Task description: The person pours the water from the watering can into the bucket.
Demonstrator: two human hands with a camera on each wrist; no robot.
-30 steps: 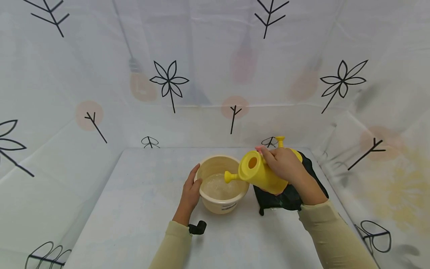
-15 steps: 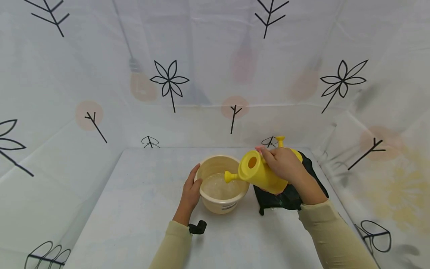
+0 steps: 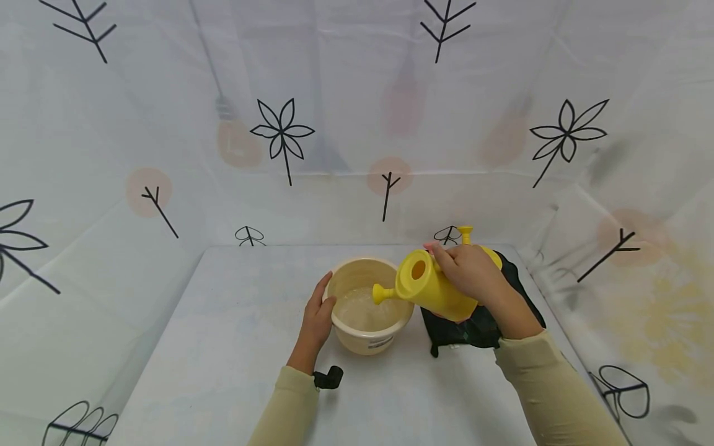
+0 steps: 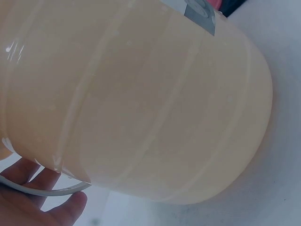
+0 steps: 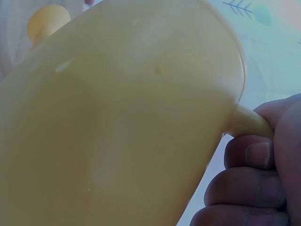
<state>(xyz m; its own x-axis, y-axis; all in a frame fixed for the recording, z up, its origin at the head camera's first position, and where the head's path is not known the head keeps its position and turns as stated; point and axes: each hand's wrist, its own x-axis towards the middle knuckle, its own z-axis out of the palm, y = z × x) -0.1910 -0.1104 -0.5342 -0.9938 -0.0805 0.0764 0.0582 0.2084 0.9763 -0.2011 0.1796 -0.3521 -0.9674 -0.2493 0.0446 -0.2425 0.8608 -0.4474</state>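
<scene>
A cream plastic bucket [image 3: 368,342] stands upright on the white table, with what looks like shallow water inside. At its left rim my left hand [image 3: 317,316] grips the bucket; the left wrist view shows fingers [image 4: 44,181] around a thin pale handle [image 4: 51,191] at the bucket's side. My right hand [image 3: 471,269] holds a yellow watering can [image 3: 440,294] by its handle, fingers curled round it in the right wrist view. The can is tilted left, so its spout [image 3: 383,293] reaches over the bucket's opening. No stream shows at the spout.
Right of the bucket, a black cloth [image 3: 446,334] lies on the table [image 3: 223,359]. Behind my right hand a second yellow spouted thing [image 3: 465,233] shows, mostly hidden. A patterned white sheet [image 3: 346,204] hangs around the table's back and sides.
</scene>
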